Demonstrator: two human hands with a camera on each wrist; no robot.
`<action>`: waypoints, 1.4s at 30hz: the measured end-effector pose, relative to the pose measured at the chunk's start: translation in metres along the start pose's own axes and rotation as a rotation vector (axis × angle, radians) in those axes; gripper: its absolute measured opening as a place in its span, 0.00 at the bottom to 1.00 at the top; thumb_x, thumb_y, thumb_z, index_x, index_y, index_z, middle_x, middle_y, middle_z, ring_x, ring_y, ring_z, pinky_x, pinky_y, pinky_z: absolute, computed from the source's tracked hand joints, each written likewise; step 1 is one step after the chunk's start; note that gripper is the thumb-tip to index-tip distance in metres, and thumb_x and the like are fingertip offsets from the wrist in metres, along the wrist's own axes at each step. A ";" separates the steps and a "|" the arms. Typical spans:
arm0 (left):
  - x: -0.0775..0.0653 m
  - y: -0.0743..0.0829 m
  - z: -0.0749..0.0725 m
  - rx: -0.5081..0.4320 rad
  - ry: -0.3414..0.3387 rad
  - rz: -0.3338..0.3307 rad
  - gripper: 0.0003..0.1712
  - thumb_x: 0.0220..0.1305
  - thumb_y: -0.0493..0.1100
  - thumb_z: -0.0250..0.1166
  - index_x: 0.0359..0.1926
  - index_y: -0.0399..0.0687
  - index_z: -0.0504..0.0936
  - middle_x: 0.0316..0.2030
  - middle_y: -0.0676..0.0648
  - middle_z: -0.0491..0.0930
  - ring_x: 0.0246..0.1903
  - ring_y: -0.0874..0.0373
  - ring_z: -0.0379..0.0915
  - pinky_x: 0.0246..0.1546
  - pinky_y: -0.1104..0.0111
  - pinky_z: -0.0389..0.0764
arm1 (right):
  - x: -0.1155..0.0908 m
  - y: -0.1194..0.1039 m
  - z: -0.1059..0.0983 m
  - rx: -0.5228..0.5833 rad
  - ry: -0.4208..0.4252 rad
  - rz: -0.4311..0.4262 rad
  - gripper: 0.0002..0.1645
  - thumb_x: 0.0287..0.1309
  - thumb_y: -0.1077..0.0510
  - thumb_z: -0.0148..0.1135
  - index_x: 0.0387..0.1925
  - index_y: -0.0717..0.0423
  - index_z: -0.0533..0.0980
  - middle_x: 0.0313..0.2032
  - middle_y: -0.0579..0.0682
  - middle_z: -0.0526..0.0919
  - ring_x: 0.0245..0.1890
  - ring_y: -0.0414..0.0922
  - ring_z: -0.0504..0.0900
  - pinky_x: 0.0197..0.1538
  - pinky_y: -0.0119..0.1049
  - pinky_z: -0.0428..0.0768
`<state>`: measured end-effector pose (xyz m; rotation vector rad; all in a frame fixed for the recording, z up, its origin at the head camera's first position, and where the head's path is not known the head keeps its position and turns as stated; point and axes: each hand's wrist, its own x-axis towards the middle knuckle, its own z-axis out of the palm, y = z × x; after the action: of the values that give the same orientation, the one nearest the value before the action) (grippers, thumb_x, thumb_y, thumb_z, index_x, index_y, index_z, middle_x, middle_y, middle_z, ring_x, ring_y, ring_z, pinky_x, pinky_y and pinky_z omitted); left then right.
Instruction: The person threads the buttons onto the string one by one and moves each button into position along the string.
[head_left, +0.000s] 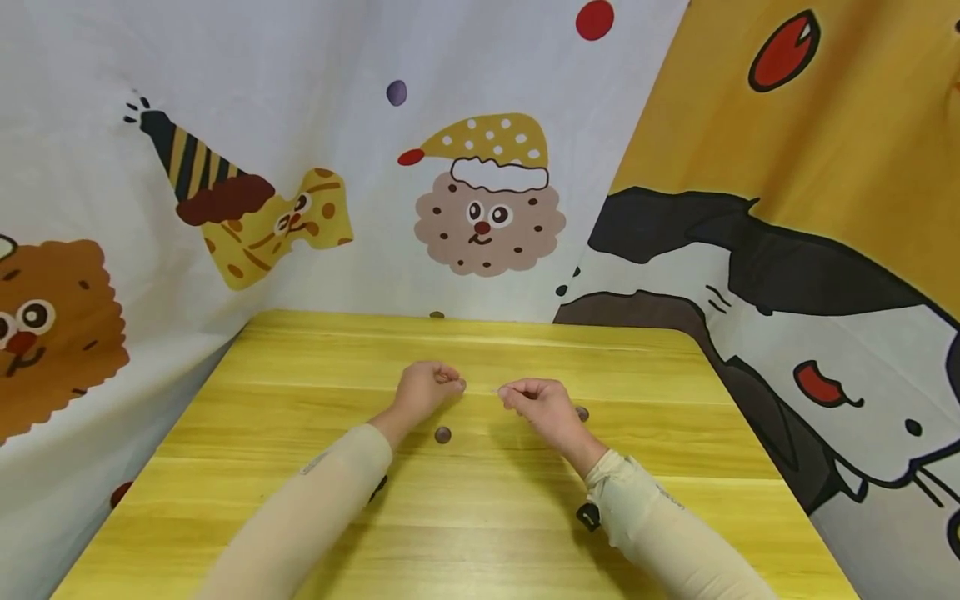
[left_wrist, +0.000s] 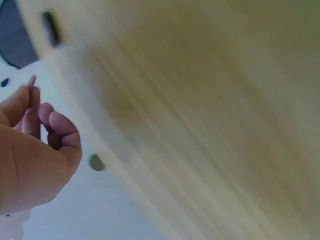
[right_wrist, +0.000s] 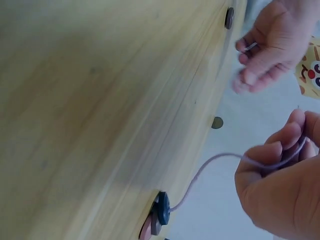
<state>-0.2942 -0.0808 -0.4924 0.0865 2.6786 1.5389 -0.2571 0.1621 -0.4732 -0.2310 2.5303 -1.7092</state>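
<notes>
Above the middle of the table, my left hand [head_left: 427, 390] pinches a small brown disc [head_left: 462, 385] between thumb and fingertips. It looks blurred in the right wrist view. Facing it a short gap away, my right hand [head_left: 543, 406] pinches a thin purplish cord [right_wrist: 220, 156], its tip poking out past the fingers. From that hand the cord curves down to a few button-like discs [right_wrist: 162, 209], dark blue-green, brown and pinkish, bunched together at the table surface. Another brown disc [head_left: 443, 435] lies flat on the wood just below and between the hands.
The wooden table [head_left: 480, 517] has a yellow grain and rounded far corners. Behind and beside it hangs a cartoon-printed curtain [head_left: 337, 75]. Dark straps [head_left: 588, 517] show at the light sleeves near both wrists.
</notes>
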 end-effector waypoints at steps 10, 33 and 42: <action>-0.029 0.031 0.009 -0.413 0.036 0.052 0.13 0.65 0.42 0.78 0.48 0.43 0.89 0.44 0.43 0.93 0.46 0.51 0.91 0.55 0.58 0.88 | -0.003 -0.016 0.006 -0.085 0.120 -0.111 0.13 0.72 0.48 0.70 0.40 0.51 0.92 0.38 0.50 0.93 0.31 0.43 0.80 0.35 0.32 0.78; -0.037 0.040 0.021 -0.475 0.071 0.028 0.11 0.63 0.41 0.80 0.45 0.45 0.90 0.41 0.46 0.94 0.42 0.55 0.91 0.51 0.61 0.89 | -0.007 -0.019 0.011 -0.163 0.185 -0.154 0.11 0.70 0.49 0.72 0.41 0.51 0.92 0.33 0.48 0.92 0.27 0.41 0.77 0.32 0.30 0.76; -0.041 0.042 0.023 -0.435 0.075 0.070 0.10 0.65 0.42 0.79 0.45 0.44 0.90 0.40 0.46 0.93 0.40 0.57 0.88 0.45 0.65 0.88 | -0.007 -0.017 0.014 -0.158 0.187 -0.144 0.09 0.69 0.50 0.73 0.38 0.49 0.92 0.33 0.47 0.92 0.28 0.41 0.79 0.33 0.31 0.78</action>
<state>-0.2508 -0.0426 -0.4673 0.1065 2.3446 2.1434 -0.2464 0.1447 -0.4626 -0.2820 2.8541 -1.6503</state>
